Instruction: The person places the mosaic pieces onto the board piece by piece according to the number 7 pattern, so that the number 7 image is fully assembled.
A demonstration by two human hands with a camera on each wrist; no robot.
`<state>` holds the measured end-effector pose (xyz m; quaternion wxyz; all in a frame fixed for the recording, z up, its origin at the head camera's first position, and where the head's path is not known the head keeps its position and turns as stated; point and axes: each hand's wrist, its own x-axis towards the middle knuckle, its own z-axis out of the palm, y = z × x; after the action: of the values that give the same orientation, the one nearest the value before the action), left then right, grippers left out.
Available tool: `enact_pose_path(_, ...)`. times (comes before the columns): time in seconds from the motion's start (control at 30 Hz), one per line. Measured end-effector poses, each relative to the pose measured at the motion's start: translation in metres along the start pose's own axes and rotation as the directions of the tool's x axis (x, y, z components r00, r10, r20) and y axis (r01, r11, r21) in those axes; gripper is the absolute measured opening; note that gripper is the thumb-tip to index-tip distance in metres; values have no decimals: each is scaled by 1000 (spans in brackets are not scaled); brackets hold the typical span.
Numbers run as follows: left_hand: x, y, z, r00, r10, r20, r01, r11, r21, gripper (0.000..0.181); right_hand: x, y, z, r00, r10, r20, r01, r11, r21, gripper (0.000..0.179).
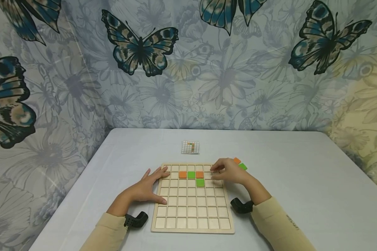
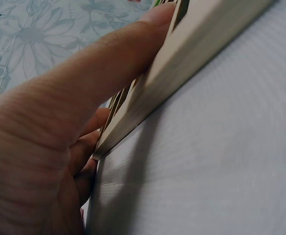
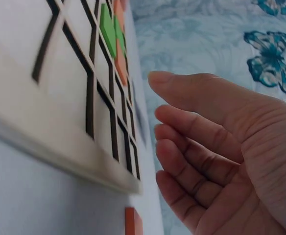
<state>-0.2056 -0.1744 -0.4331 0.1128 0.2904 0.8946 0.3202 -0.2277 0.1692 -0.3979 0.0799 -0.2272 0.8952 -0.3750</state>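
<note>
A wooden grid board lies flat on the table. Near its far side sit an orange tile, a green tile and another orange tile in a row, with a second green tile below the right one. My left hand rests spread on the board's left edge; the left wrist view shows the thumb on the frame. Over the board's far right part hovers my right hand, its fingers loosely bent with nothing between them, apart from the board in the right wrist view.
Beyond the board lies a small printed pattern card. A loose orange tile and a loose green tile lie off the board's far right corner, partly behind the right hand. The white table meets a butterfly-patterned backdrop.
</note>
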Motion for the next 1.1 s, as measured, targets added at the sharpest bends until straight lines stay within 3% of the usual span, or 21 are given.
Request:
enact_pose_path(0.53, -1, -1, 0, 1000, 8, -2, -8, 1000, -8, 96, -7, 24, -22, 993, 83, -78, -87, 995, -48, 29)
enact_pose_path(0.83, 0, 1, 0, 1000, 3, 1, -3, 1000, -2, 95, -11, 34, -33, 977, 171, -129, -179, 982, -55, 31)
enact_pose_path(1.1, 0, 2, 0, 1000, -12, 0, 12, 1000, 12, 96, -11, 42, -32, 978, 165, -125, -175, 981, -78, 27)
